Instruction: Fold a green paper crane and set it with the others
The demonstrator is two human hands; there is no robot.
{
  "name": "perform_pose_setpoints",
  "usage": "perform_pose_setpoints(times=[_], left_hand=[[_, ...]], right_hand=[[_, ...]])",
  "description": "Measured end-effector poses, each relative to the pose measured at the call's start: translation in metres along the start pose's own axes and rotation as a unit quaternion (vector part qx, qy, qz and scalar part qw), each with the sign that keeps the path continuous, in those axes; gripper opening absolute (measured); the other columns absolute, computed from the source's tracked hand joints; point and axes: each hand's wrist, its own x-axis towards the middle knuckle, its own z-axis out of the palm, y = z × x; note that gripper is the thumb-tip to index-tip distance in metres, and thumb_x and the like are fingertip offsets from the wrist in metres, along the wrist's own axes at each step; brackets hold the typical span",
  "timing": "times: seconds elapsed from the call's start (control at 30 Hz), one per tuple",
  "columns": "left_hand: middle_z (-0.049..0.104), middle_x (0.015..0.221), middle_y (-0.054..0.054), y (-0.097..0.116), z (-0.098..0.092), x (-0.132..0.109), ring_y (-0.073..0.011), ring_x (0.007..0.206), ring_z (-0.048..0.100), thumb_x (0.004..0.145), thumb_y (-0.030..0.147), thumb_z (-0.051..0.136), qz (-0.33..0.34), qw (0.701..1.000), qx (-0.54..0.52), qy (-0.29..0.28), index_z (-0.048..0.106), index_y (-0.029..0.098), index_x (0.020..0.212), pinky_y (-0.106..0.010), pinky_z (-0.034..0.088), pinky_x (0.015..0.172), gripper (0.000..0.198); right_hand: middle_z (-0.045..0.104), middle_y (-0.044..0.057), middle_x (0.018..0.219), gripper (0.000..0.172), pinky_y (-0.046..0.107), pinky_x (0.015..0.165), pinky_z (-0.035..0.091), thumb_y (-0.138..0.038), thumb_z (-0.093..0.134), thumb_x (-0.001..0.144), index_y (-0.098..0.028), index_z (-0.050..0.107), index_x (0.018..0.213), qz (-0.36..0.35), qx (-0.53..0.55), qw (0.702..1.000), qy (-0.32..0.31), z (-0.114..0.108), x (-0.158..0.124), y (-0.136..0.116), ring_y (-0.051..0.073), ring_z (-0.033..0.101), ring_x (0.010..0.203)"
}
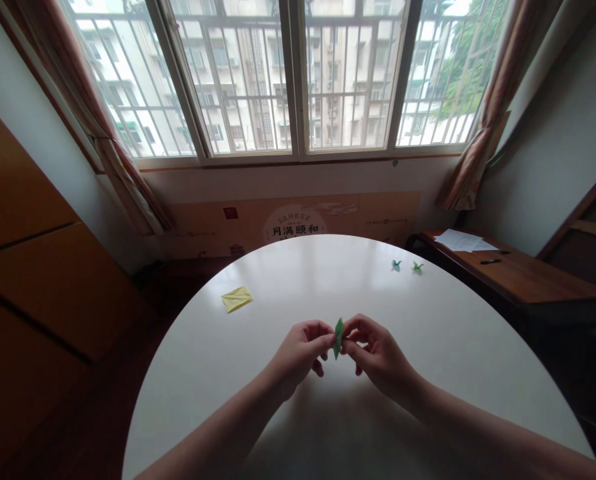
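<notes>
A small folded piece of green paper (338, 337) is held upright just above the round white table (288, 293). My left hand (301, 352) pinches its left side with thumb and forefinger. My right hand (375, 353) pinches its right side the same way. Both hands are close together near the table's middle. A yellow folded sheet (237, 298) lies flat on the table to the left. Two tiny folded paper figures, a blue one (397, 265) and a green one (417, 267), stand at the far right of the table.
A wooden side desk (523, 273) at the right carries white papers (461, 241) and a pen (491, 261). A printed cardboard panel (293, 223) leans under the barred window. Wooden cabinets (38, 280) fill the left side. Curtains hang at both window ends.
</notes>
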Motion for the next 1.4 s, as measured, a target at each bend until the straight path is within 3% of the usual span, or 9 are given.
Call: perform_pose_setpoints(times=[0.43, 0.73, 0.9, 1.1, 1.4], left_hand=[[0.057, 0.063, 0.000, -0.0029, -0.0002, 0.0025, -0.0099, 0.054, 0.051, 0.067, 0.039, 0.076, 0.016, 1.000, 0.016, -0.002, 0.064, 0.012, 0.078, -0.016, 0.042, 0.036, 0.031], [0.050, 0.043, 0.004, -0.0016, 0.0009, 0.0000, -0.0049, 0.034, 0.038, 0.073, 0.038, 0.074, 0.022, 0.999, 0.041, 0.013, 0.067, 0.012, 0.073, -0.016, 0.026, 0.033, 0.028], [0.053, 0.046, 0.002, 0.0019, 0.0006, -0.0014, -0.0061, 0.038, 0.042, 0.075, 0.047, 0.073, 0.020, 0.999, 0.039, 0.000, 0.069, 0.011, 0.074, -0.016, 0.031, 0.034, 0.036], [0.053, 0.049, 0.002, 0.0021, 0.0004, 0.0006, -0.0073, 0.042, 0.045, 0.073, 0.044, 0.075, 0.019, 0.998, 0.055, 0.008, 0.070, 0.010, 0.075, -0.015, 0.035, 0.034, 0.034], [0.053, 0.053, 0.002, -0.0005, 0.0004, 0.0009, -0.0073, 0.045, 0.045, 0.078, 0.038, 0.069, 0.045, 0.996, 0.074, 0.017, 0.071, 0.010, 0.080, -0.014, 0.036, 0.034, 0.029]], right_hand=[[0.064, 0.005, 0.078, 0.017, 0.021, 0.044, 0.049, -0.034, 0.068, 0.085, -0.017, 0.065, 0.087, -0.002, 0.024, 1.000, -0.007, -0.0010, -0.0005, 0.0004, 0.017, 0.061, 0.069], [0.066, 0.006, 0.082, 0.018, 0.020, 0.044, 0.048, -0.035, 0.069, 0.086, -0.018, 0.066, 0.087, -0.021, -0.014, 1.000, -0.003, -0.0029, 0.0010, 0.0019, 0.018, 0.062, 0.071], [0.068, 0.006, 0.082, 0.013, 0.019, 0.044, 0.048, -0.031, 0.068, 0.086, -0.018, 0.067, 0.087, -0.039, -0.032, 0.999, 0.005, -0.0033, 0.0008, -0.0003, 0.017, 0.064, 0.072], [0.067, 0.006, 0.085, 0.009, 0.019, 0.045, 0.048, -0.027, 0.067, 0.084, -0.018, 0.068, 0.086, -0.076, -0.063, 0.995, 0.019, -0.0033, 0.0005, 0.0020, 0.018, 0.065, 0.075], [0.065, 0.005, 0.082, 0.021, 0.020, 0.044, 0.048, -0.036, 0.074, 0.082, -0.018, 0.062, 0.084, -0.024, -0.023, 0.999, 0.024, -0.0006, -0.0004, 0.0004, 0.018, 0.063, 0.073]])
